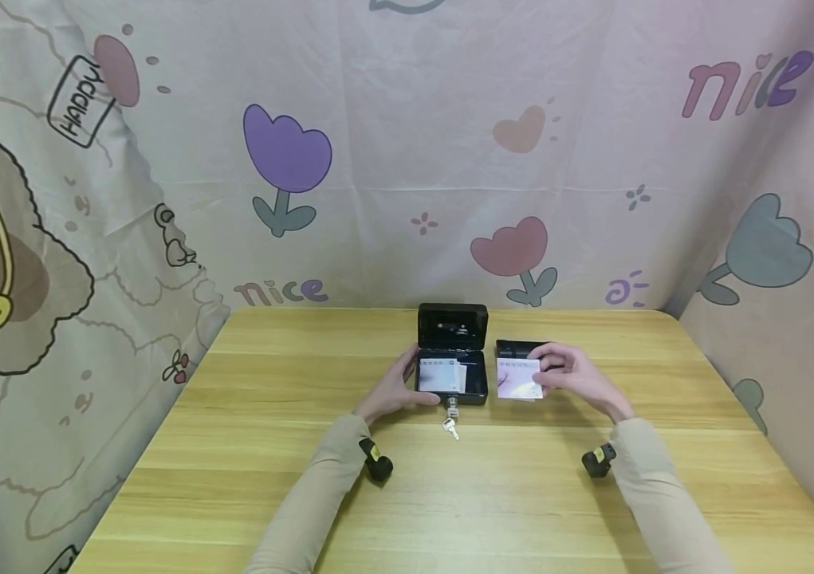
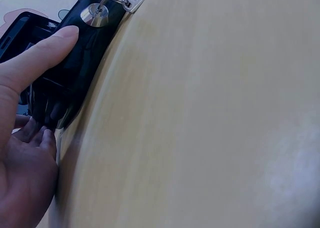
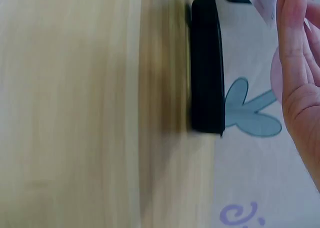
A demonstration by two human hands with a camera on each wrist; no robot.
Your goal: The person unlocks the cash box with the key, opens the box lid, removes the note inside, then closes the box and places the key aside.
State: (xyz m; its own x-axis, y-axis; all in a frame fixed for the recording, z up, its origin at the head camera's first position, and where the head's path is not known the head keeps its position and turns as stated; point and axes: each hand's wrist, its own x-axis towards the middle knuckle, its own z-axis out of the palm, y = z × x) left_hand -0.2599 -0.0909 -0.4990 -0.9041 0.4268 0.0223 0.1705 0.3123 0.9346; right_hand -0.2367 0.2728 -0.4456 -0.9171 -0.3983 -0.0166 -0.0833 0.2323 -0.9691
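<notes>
A small black cash box (image 1: 479,399) stands with its lid raised, pale blue banknotes (image 1: 438,375) lying inside. My left hand (image 1: 394,392) holds the box's left front corner, fingers along its side. In the left wrist view, the thumb lies on the front face near the round metal lock (image 2: 95,15). Keys (image 1: 452,429) hang on a ring from that lock. To the right of the box, my right hand (image 1: 573,379) pinches pinkish-purple banknotes (image 1: 517,379) between thumb and fingers. The notes' upper corner also shows in the right wrist view, beside the fingers.
Behind the right hand lies a low black oblong case (image 1: 517,348), seen as a dark block (image 3: 207,68) in the right wrist view. A wooden table (image 1: 478,502) carries everything. Printed curtains (image 1: 392,159) hang behind the table and at both sides.
</notes>
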